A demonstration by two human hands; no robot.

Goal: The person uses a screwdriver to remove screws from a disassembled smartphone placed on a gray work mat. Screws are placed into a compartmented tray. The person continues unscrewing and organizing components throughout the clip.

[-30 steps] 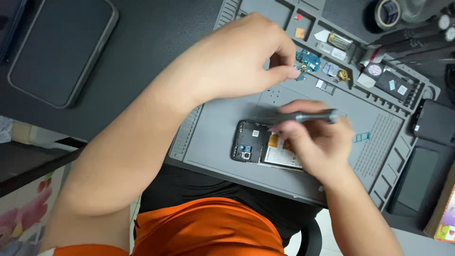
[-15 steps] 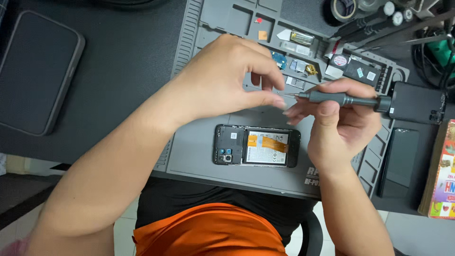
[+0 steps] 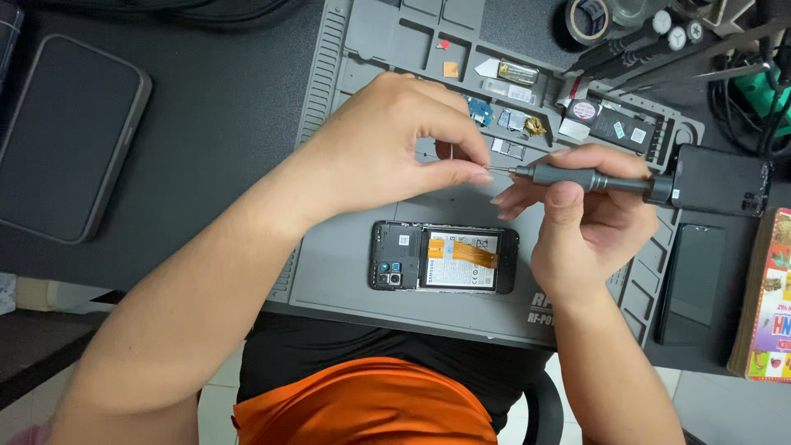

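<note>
My right hand [image 3: 589, 227] holds a grey precision screwdriver [image 3: 589, 179] level above the mat, its tip pointing left. My left hand [image 3: 395, 148] pinches thumb and forefinger right at the screwdriver's tip; whatever is between the fingertips is too small to see. Below both hands an opened phone [image 3: 445, 257] lies on the grey repair mat [image 3: 346, 272], back cover off, showing its battery and an orange flex cable.
Small circuit parts [image 3: 515, 124] and screws sit in the mat's tray compartments. A dark phone [image 3: 62, 136] lies at the left, a black panel [image 3: 694, 284] and a black back cover [image 3: 721, 181] at the right. Tape roll [image 3: 587, 18], tools and cables fill the top right.
The right hand lifted the screwdriver off the phone and turned it level. The left hand came back from the parts tray and brought its pinched fingers to the tip.
</note>
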